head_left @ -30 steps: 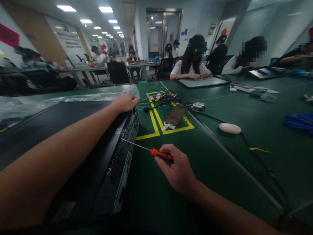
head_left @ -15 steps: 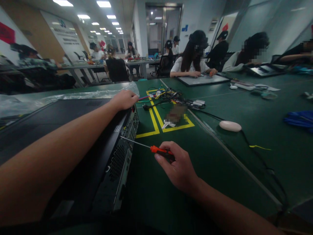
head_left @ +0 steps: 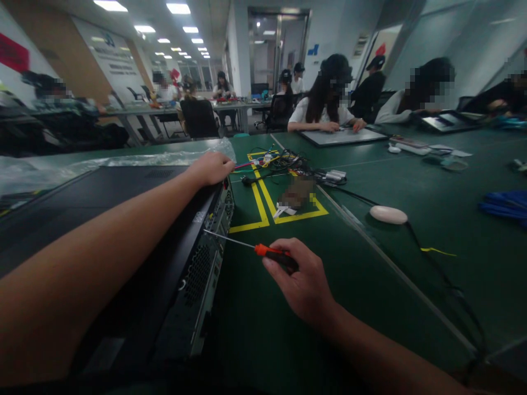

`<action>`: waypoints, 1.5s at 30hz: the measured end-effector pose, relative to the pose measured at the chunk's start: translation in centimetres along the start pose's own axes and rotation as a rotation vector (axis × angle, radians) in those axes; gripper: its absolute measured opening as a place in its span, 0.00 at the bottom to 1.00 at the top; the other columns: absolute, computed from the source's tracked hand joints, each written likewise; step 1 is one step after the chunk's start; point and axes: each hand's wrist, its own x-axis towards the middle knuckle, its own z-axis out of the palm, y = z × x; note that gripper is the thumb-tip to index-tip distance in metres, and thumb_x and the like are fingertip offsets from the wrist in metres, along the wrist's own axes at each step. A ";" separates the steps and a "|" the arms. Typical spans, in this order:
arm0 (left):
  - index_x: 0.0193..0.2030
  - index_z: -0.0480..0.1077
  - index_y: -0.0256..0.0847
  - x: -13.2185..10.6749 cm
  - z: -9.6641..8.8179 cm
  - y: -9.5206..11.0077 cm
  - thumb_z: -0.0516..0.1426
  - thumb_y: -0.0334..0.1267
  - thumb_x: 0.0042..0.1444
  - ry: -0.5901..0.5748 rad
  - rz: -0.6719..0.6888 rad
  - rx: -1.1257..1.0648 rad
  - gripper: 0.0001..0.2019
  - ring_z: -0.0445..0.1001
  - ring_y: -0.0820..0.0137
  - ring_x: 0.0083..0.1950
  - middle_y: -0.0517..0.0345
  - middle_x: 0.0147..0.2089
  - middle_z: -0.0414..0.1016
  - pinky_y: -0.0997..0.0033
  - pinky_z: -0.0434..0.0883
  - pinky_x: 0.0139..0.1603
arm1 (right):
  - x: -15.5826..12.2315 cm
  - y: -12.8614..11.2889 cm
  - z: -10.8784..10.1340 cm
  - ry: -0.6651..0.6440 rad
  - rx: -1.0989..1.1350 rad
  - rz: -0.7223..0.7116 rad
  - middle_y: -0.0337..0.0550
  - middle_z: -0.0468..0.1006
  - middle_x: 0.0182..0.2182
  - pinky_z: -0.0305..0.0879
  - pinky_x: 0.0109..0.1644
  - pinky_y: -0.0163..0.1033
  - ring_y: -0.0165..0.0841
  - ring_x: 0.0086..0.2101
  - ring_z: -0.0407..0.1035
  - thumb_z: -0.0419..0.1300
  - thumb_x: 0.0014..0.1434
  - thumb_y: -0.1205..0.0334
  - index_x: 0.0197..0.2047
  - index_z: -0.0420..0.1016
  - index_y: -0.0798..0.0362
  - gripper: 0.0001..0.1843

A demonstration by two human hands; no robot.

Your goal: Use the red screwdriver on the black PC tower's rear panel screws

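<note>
A black desktop computer case lies on its side at the left, its back panel facing right with vent holes and ports. My left arm reaches across the top, and my left hand grips the case's far right corner, its fingertips partly hidden. My right hand is closed around the handle of an orange and black screwdriver. The thin shaft points left, its tip at the upper edge of the back panel. Whether a screw sits under the tip is too small to tell.
Clear plastic wrap lies behind the case. Tangled cables and a partly blurred object lie by yellow tape on the green table. A pinkish oval device sits on a black cable to the right. Several people work beyond.
Hardly anything differs. The whole view has shifted very slightly; both hands, the screwdriver and the case keep their places relative to each other.
</note>
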 end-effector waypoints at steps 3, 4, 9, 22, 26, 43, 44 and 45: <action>0.48 0.83 0.36 0.1 0.1 -0.1 0.44 0.45 0.62 0.004 0.019 0.001 0.27 0.77 0.53 0.52 0.42 0.51 0.82 0.61 0.70 0.52 | 0.0 -0.1 0.0 0.014 0.004 -0.011 0.40 0.79 0.38 0.67 0.38 0.39 0.33 0.35 0.73 0.65 0.63 0.66 0.46 0.76 0.51 0.08; 0.47 0.83 0.36 0.1 0.1 -0.2 0.44 0.45 0.62 0.006 0.026 -0.001 0.27 0.77 0.53 0.51 0.42 0.50 0.82 0.61 0.70 0.51 | 0.0 -0.1 0.0 0.020 0.003 -0.013 0.41 0.79 0.38 0.67 0.38 0.39 0.33 0.35 0.73 0.65 0.63 0.66 0.46 0.76 0.51 0.08; 0.45 0.83 0.39 0.0 -0.1 -0.1 0.44 0.45 0.62 -0.001 0.024 0.001 0.26 0.77 0.56 0.49 0.45 0.49 0.82 0.62 0.69 0.49 | 0.1 -0.3 -0.1 0.012 -0.015 -0.008 0.42 0.78 0.38 0.66 0.38 0.39 0.34 0.35 0.72 0.63 0.65 0.65 0.46 0.77 0.53 0.06; 0.47 0.83 0.40 0.3 0.3 -0.4 0.45 0.46 0.62 0.001 0.015 -0.023 0.26 0.77 0.54 0.50 0.44 0.49 0.82 0.60 0.70 0.51 | 0.2 -0.8 -0.3 -0.100 0.016 0.025 0.41 0.76 0.36 0.64 0.37 0.38 0.33 0.33 0.70 0.62 0.62 0.64 0.44 0.72 0.52 0.06; 0.47 0.83 0.39 0.3 0.2 -0.4 0.44 0.46 0.62 0.000 0.025 -0.005 0.27 0.77 0.55 0.50 0.44 0.48 0.82 0.62 0.70 0.50 | 0.2 -0.5 -0.2 -0.131 0.036 0.029 0.39 0.76 0.34 0.62 0.35 0.37 0.31 0.31 0.68 0.60 0.63 0.66 0.42 0.71 0.51 0.04; 0.44 0.83 0.41 -0.2 -0.1 -0.1 0.47 0.47 0.59 0.013 0.003 -0.055 0.24 0.78 0.56 0.49 0.48 0.47 0.84 0.66 0.72 0.50 | 0.0 -0.7 -0.6 -0.130 0.013 0.026 0.41 0.79 0.38 0.65 0.39 0.38 0.33 0.34 0.71 0.62 0.64 0.66 0.44 0.74 0.51 0.05; 0.43 0.83 0.41 -0.2 -0.1 -0.1 0.47 0.47 0.59 0.015 0.005 -0.056 0.24 0.78 0.57 0.49 0.48 0.47 0.84 0.66 0.72 0.49 | 0.0 -0.7 -0.6 -0.130 0.009 0.027 0.41 0.79 0.38 0.65 0.39 0.38 0.33 0.34 0.71 0.62 0.64 0.66 0.44 0.74 0.51 0.05; 0.43 0.83 0.41 -0.2 -0.1 -0.1 0.47 0.48 0.59 0.015 0.008 -0.056 0.24 0.79 0.57 0.48 0.48 0.47 0.84 0.66 0.72 0.49 | 0.0 -0.7 -0.6 -0.129 0.007 0.029 0.41 0.79 0.38 0.65 0.40 0.38 0.33 0.34 0.71 0.62 0.64 0.66 0.44 0.74 0.51 0.05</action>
